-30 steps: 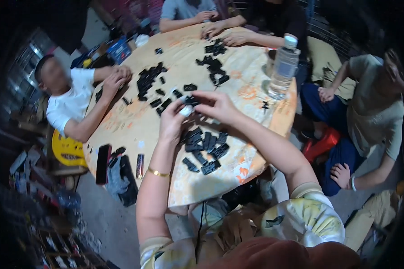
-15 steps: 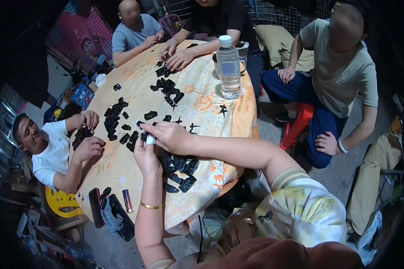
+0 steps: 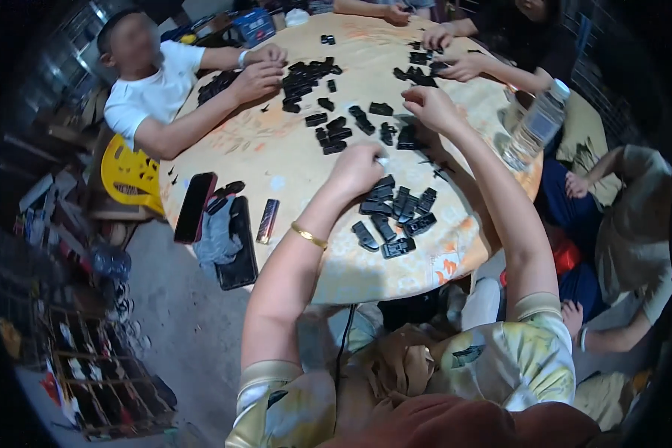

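My left hand (image 3: 355, 170) is closed over the middle of the round table (image 3: 306, 276), a white wrap on one finger. Its fingertips face away, so anything in them is hidden. Farther right, my right hand (image 3: 433, 108) hovers with fingers curled together; what they hold, if anything, is too small to make out. Below my left hand lies a loose heap of small black plastic parts (image 3: 399, 205). More black parts (image 3: 336, 134) are scattered beyond it, and a few thin black sprue-like pieces (image 3: 437, 168) rest under my right forearm.
A water bottle (image 3: 536, 125) stands at the right edge by a cup. A phone (image 3: 196, 207), a grey cloth (image 3: 218, 235), a black tray (image 3: 239, 250) and a small tube (image 3: 268, 221) lie front left. Co-workers handle black pieces (image 3: 310, 78) at the far side.
My hands, together over the parts before, are now apart, the right one reaching farther out. The view has swung left, so the table sits farther right in it.
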{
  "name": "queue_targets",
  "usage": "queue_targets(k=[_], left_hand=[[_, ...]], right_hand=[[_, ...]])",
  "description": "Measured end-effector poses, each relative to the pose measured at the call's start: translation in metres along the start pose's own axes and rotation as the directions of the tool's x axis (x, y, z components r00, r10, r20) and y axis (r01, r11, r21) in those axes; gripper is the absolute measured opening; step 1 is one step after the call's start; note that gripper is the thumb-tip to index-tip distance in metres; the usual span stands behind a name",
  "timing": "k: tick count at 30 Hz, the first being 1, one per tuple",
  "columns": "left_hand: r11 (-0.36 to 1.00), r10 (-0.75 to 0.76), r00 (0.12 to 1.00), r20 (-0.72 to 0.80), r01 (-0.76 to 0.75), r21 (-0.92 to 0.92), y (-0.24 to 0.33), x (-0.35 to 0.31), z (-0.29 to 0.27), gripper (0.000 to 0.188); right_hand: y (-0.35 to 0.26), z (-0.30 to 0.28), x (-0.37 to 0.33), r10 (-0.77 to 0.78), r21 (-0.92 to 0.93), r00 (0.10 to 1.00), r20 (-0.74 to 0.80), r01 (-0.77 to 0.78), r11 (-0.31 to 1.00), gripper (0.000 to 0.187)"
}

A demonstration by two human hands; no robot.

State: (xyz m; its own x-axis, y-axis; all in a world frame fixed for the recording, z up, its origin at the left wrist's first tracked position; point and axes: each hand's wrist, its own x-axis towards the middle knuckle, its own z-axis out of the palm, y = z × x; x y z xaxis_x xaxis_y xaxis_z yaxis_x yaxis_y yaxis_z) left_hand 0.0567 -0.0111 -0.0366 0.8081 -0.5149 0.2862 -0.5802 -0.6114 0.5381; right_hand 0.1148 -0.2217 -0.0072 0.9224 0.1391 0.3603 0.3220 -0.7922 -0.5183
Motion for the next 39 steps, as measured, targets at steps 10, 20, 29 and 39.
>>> queue_targets(k=[10,20,29,39], left_hand=[[0.994,-0.095,0.984,-0.15,0.084,-0.076,0.007,0.003,-0.005,0.023],[0.944,-0.246,0.946,-0.214,0.283,0.169,0.015,0.066,0.02,0.02],[0.33,-0.456,0.881,0.128,0.301,-0.895,0.005,0.04,-0.003,0.033],[0.228,-0.319,0.936,0.15,0.23,-0.946,0.021,0.007,-0.008,0.031]], right_hand=[[-0.004,0.041,0.028,-0.034,-0.284,0.999,0.022,0.039,0.958,0.033],[-0.005,0.012,-0.047,0.173,0.783,0.983,-0.057,-0.063,0.619,0.044],[-0.01,0.009,-0.062,0.046,0.765,0.997,-0.066,0.021,0.644,0.034],[-0.044,0.009,-0.073,-0.014,0.823,0.984,0.178,-0.141,0.55,0.03]])
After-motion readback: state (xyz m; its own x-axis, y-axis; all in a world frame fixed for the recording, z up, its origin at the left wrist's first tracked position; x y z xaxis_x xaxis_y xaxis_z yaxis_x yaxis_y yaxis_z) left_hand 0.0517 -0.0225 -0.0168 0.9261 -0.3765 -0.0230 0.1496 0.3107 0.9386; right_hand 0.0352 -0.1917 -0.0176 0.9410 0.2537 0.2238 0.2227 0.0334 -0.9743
